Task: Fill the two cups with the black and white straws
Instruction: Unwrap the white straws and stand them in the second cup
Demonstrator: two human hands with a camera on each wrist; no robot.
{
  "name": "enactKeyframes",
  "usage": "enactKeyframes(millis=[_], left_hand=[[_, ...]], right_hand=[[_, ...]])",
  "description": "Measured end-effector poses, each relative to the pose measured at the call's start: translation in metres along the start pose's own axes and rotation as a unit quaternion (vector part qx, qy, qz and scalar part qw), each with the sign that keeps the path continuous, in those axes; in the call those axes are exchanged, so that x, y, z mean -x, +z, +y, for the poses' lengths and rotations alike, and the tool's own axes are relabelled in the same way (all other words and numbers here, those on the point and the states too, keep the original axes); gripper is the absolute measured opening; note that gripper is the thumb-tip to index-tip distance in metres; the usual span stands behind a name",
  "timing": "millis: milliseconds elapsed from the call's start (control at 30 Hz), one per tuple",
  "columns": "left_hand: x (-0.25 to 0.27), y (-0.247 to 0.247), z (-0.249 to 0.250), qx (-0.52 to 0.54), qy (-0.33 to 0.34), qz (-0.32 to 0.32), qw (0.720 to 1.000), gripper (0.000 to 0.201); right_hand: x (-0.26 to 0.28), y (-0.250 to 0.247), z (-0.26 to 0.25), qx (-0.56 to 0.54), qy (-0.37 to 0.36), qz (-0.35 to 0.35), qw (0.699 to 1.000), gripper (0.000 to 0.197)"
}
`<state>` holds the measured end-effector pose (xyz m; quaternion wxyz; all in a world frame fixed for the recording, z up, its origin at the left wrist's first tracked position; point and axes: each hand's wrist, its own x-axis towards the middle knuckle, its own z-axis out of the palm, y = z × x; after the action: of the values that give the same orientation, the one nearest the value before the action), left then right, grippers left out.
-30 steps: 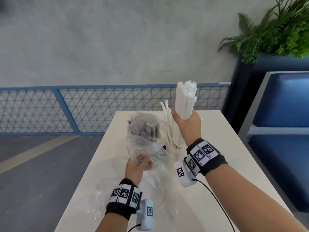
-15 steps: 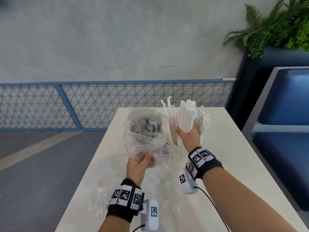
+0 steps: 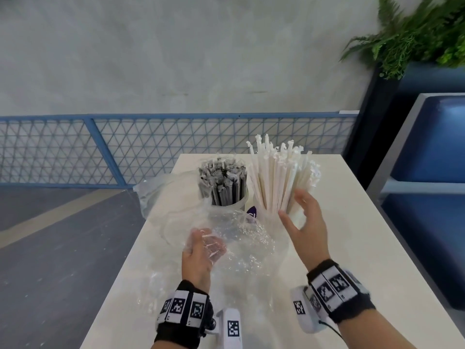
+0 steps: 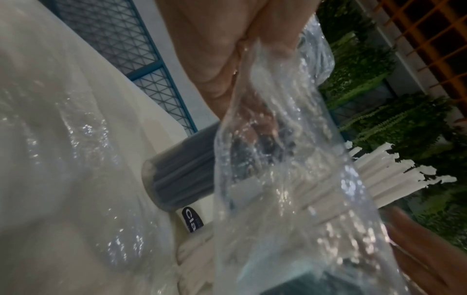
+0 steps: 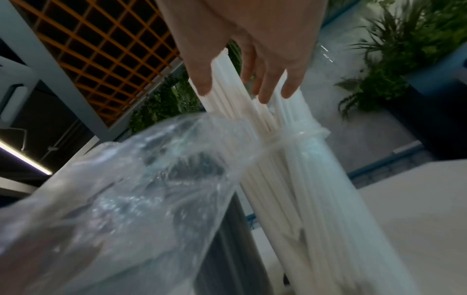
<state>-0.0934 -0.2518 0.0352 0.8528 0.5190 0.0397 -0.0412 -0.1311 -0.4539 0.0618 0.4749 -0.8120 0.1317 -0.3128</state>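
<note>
Black wrapped straws [image 3: 222, 181] stand upright in a clear cup [image 3: 235, 203] on the white table [image 3: 352, 235]. Right of them, white straws [image 3: 276, 177] fan out of a second clear cup [image 5: 326, 179]. My right hand [image 3: 298, 212] is open, its spread fingers [image 5: 265, 87] at the near side of the white straws. My left hand [image 3: 205, 245] pinches an empty clear plastic bag [image 3: 241, 238], which trails over the table before the cups. In the left wrist view the bag [image 4: 278, 179] covers part of the black straws [image 4: 177, 179] and white straws [image 4: 394, 175].
More crumpled clear plastic [image 3: 161, 190] lies left of the black cup. A small dark label [image 3: 251, 213] sits between the cups. A blue mesh railing [image 3: 125, 152] runs behind the table. A blue bench [image 3: 427, 172] and a planter [image 3: 415, 41] stand to the right.
My right hand lowered the white bundle into its cup and let go, fingers now spread. My left hand pulled the plastic bag off the black straws toward me.
</note>
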Motion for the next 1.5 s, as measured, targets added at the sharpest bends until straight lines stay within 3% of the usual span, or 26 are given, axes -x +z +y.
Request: enactKeyframes(millis=[67,133,200,267,333,400,433,500,533,600,633,667,767,867,933,1000,1133,1167,1233,1333,1400,1500], left_hand=[[0.001,-0.003,-0.005,0.013,-0.016,0.021,1.0,0.043],[0.002,-0.005,-0.011,0.025,-0.034,0.037,0.998,0.044],[0.005,-0.002,-0.014,0.031,-0.055,0.043,0.997,0.045],[0.008,0.0,-0.017,0.033,-0.078,0.045,0.995,0.04],[0.011,0.001,-0.02,-0.002,-0.082,0.065,0.995,0.039],[0.012,-0.005,-0.019,-0.126,-0.024,0.139,0.982,0.077],[0.013,-0.009,-0.014,-0.194,0.037,0.175,0.965,0.095],[0.013,-0.019,-0.006,-0.33,0.176,0.187,0.908,0.11],[0.011,-0.026,-0.004,-0.418,0.223,0.167,0.865,0.109],[0.002,-0.037,-0.003,-0.589,0.236,0.096,0.767,0.087],[-0.001,-0.04,-0.002,-0.626,0.22,0.064,0.746,0.072],[-0.003,-0.041,-0.003,-0.63,0.198,0.045,0.749,0.059],[-0.003,-0.038,-0.003,-0.571,0.18,0.047,0.8,0.031],[-0.004,-0.043,-0.002,-0.495,0.176,0.092,0.846,0.032],[-0.01,-0.051,-0.004,-0.466,0.161,0.143,0.858,0.032],[-0.012,-0.056,-0.008,-0.462,0.146,0.149,0.862,0.029],[-0.006,-0.055,-0.023,-0.434,0.093,0.059,0.894,0.006],[-0.007,-0.056,-0.025,-0.435,0.087,0.045,0.895,0.021],[-0.011,-0.061,-0.028,-0.45,0.061,0.004,0.891,0.042],[-0.018,-0.064,-0.03,-0.479,0.015,-0.082,0.874,0.051],[-0.023,-0.063,-0.03,-0.502,-0.006,-0.119,0.856,0.05],[-0.032,-0.061,-0.032,-0.52,-0.028,-0.107,0.847,0.049]], right_hand=[[0.022,-0.009,0.005,-0.026,0.025,-0.001,0.999,0.058],[0.044,-0.011,0.015,-0.07,0.12,-0.08,0.987,0.066],[0.06,-0.007,0.023,-0.13,0.226,-0.18,0.949,0.079],[0.07,0.0,0.031,-0.165,0.269,-0.224,0.922,0.086],[0.074,0.004,0.035,-0.175,0.271,-0.21,0.923,0.064],[0.074,0.003,0.035,-0.18,0.27,-0.187,0.927,0.038],[0.073,0.001,0.034,-0.186,0.27,-0.186,0.926,0.033],[0.072,-0.005,0.032,-0.197,0.272,-0.192,0.922,0.03],[0.071,-0.007,0.032,-0.202,0.275,-0.197,0.919,0.029],[0.071,-0.009,0.034,-0.208,0.28,-0.207,0.914,0.03],[0.071,-0.008,0.035,-0.209,0.281,-0.21,0.913,0.03],[0.072,-0.008,0.036,-0.207,0.281,-0.212,0.913,0.029],[0.072,-0.007,0.036,-0.193,0.277,-0.22,0.915,0.028],[0.068,-0.009,0.043,-0.151,0.276,-0.202,0.928,0.031],[0.069,-0.009,0.053,-0.113,0.284,-0.176,0.936,0.035],[0.072,-0.007,0.06,-0.046,0.28,-0.169,0.944,0.044],[0.081,0.005,0.055,0.219,0.139,-0.124,0.958,0.087],[0.085,0.008,0.051,0.259,0.081,-0.139,0.952,0.09],[0.093,0.02,0.052,0.335,-0.005,-0.224,0.915,0.091],[0.1,0.039,0.064,0.419,0.055,-0.356,0.833,0.1],[0.094,0.044,0.072,0.445,0.098,-0.432,0.779,0.096],[0.093,0.045,0.084,0.437,0.113,-0.503,0.737,0.11]])
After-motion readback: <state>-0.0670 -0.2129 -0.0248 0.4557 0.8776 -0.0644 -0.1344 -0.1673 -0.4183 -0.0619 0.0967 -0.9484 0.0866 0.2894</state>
